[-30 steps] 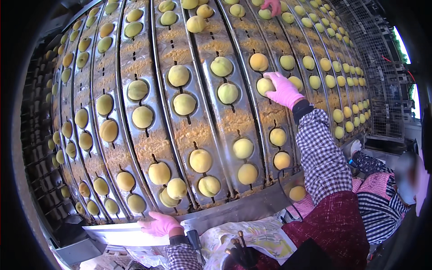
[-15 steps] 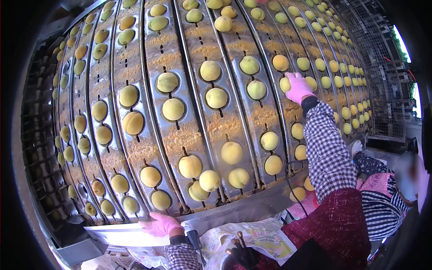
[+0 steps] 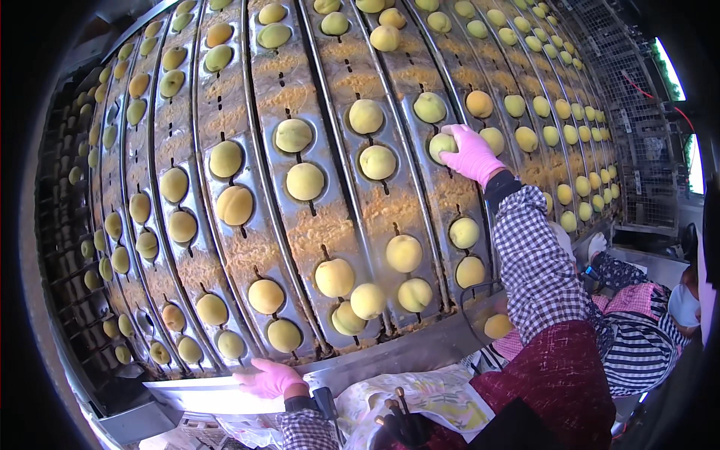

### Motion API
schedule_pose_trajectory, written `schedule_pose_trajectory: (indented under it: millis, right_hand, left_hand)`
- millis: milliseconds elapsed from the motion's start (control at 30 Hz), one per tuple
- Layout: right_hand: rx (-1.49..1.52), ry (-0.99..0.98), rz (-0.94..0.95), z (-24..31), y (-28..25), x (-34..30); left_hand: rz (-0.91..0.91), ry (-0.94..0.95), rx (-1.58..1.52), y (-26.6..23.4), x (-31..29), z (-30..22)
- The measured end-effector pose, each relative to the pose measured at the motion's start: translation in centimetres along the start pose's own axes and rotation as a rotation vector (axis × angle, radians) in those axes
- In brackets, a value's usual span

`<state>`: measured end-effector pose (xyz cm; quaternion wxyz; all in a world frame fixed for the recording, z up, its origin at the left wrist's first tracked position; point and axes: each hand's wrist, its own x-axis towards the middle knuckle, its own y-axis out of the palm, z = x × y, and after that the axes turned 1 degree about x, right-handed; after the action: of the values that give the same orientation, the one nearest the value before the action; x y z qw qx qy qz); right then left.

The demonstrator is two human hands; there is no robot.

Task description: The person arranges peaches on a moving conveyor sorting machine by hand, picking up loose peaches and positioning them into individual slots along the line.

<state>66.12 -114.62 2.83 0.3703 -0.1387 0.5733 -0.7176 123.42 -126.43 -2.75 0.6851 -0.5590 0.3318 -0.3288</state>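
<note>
My right hand [image 3: 474, 154], in a pink glove, has its thumb and fingers around a yellow-green peach [image 3: 442, 148] seated in a metal cup plate. Just right of the glove another peach [image 3: 491, 140] sits in its cup. My left hand [image 3: 271, 379], also pink-gloved, rests with fingers stretched out along the white metal edge [image 3: 202, 396] at the near side. It holds nothing. Near it, a peach [image 3: 284, 335] lies in a cup of the front row. One loose peach [image 3: 367, 301] leans against its neighbours, out of line with the cups.
Rows of metal plates [image 3: 262, 217] carry many peaches, with orange pulp smeared between them. At right a co-worker in a striped top [image 3: 637, 352] stands by the machine. Wire mesh guarding [image 3: 637, 150] borders the far right. Dark-handled tools [image 3: 397, 412] show at my front.
The plates and peaches have shifted slightly to the right. My right hand has moved left onto a different peach. My left hand has stayed nearly in place.
</note>
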Motion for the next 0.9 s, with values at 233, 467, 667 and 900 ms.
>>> schedule_pose_trajectory:
  millis: [233, 467, 667, 900]
  right_hand:
    - [-0.125, 0.013, -0.03, 4.1, -1.7, 1.1]
    - [-0.356, 0.06, 0.0, 4.8, -1.3, 6.5]
    - [-0.352, 0.178, 0.087, 5.7, -2.9, 8.2]
    - [-0.385, 0.257, 0.098, 5.9, -2.2, 9.0]
  left_hand:
    - [0.003, 0.02, 0.008, 0.4, 0.5, 0.4]
    - [-0.058, 0.046, -0.049, 1.1, 0.3, 0.8]
    - [-0.017, 0.016, -0.051, 0.3, -0.1, 0.2]
    - [-0.011, 0.028, -0.047, 0.6, 0.0, 0.7]
